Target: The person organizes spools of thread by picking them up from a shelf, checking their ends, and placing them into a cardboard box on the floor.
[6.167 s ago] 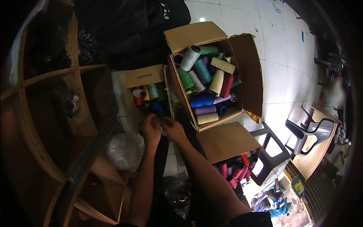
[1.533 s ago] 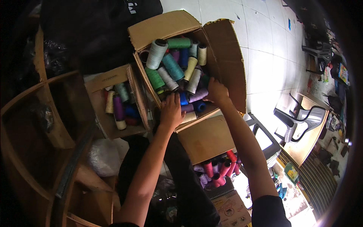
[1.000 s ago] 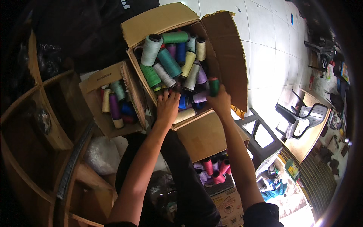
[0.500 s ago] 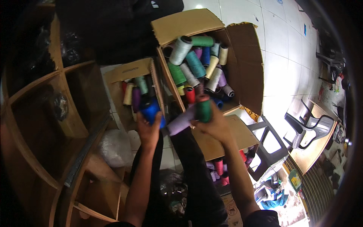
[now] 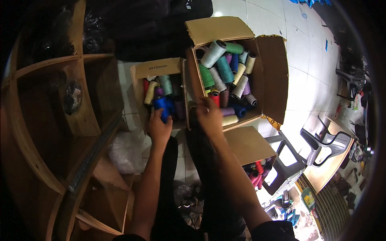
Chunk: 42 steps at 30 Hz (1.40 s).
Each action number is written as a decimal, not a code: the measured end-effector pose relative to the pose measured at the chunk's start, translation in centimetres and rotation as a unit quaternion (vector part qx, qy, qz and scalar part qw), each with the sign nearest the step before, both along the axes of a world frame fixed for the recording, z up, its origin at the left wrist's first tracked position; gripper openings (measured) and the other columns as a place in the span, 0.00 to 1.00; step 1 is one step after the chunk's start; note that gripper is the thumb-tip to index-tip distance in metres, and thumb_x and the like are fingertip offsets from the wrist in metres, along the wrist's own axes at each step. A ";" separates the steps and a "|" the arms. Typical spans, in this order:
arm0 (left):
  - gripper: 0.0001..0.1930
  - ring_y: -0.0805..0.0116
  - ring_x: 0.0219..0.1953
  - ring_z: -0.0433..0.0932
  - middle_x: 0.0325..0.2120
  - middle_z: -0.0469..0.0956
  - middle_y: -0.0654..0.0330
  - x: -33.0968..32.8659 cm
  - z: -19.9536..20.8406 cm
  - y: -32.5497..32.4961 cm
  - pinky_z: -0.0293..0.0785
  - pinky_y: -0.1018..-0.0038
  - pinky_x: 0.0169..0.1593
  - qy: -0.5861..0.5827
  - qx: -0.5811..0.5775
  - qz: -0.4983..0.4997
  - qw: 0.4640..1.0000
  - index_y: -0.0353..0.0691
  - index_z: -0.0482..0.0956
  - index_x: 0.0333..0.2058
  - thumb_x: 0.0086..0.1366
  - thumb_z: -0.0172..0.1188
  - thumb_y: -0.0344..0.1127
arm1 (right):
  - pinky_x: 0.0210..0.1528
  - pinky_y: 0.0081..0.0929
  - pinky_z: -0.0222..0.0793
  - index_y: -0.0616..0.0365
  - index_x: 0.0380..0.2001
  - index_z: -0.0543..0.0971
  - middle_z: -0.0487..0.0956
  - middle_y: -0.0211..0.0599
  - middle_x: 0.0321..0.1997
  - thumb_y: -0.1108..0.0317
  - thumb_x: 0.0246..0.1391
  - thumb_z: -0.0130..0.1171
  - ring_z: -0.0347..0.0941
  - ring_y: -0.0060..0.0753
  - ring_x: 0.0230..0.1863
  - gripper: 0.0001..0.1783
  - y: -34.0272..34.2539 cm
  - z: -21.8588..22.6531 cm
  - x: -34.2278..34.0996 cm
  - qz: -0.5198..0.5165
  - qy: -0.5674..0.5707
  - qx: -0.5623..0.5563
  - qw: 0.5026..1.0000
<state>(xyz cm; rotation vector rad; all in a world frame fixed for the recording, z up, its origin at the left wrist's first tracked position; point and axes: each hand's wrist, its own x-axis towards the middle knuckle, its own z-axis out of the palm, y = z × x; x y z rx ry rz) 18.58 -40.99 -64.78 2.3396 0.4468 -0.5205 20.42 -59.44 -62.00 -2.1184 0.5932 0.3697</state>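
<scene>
My left hand point(image 5: 159, 127) is closed round a blue thread spool point(image 5: 162, 105) and holds it at the near edge of the small cardboard box point(image 5: 161, 67), which contains several spools standing on end. My right hand point(image 5: 210, 116) sits at the wall between the two boxes, its fingers wrapped on a dark green spool point(image 5: 192, 109) that is partly hidden. The large open cardboard box point(image 5: 274, 72) beside it is piled with several coloured spools, among them a big grey one point(image 5: 213, 53).
Curved wooden shelves point(image 5: 44, 120) fill the left side. A clear plastic bag point(image 5: 126, 146) lies on the floor by my left arm. A lower box of red and pink spools point(image 5: 257, 173), a black plastic chair point(image 5: 321, 140) and a wooden table point(image 5: 331, 168) stand to the right. Dark bags point(image 5: 140, 28) lie behind the boxes.
Both hands reached into the large box, came out with spools, and moved left. The blue spool is now at the small box.
</scene>
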 end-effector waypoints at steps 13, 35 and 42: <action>0.25 0.68 0.32 0.75 0.33 0.75 0.57 0.5 -6.7 -1.0 0.73 0.71 0.39 0.034 -0.117 0.057 0.991 0.30 0.65 0.53 0.57 0.61 0.29 | 0.54 0.58 0.61 0.53 0.53 0.70 0.68 0.46 0.55 0.66 0.42 0.59 0.58 0.52 0.60 0.29 -12.3 -5.8 -6.6 0.229 0.145 -0.230 0.935; 0.25 0.68 0.39 0.75 0.45 0.71 0.54 -5.0 0.0 -3.2 0.72 0.75 0.43 0.014 -0.200 0.175 0.964 0.36 0.64 0.55 0.58 0.55 0.22 | 0.57 0.61 0.57 0.53 0.56 0.64 0.65 0.45 0.58 0.58 0.16 0.76 0.58 0.50 0.62 0.55 -12.9 -3.6 -2.5 0.551 0.312 -0.183 0.752; 0.20 0.67 0.42 0.76 0.42 0.75 0.55 -4.3 -0.5 -1.1 0.73 0.74 0.43 0.014 -0.138 0.141 0.980 0.37 0.68 0.53 0.61 0.54 0.25 | 0.51 0.45 0.67 0.60 0.56 0.61 0.71 0.50 0.52 0.60 0.25 0.72 0.67 0.47 0.55 0.51 -12.4 0.9 0.9 0.355 0.424 0.057 0.831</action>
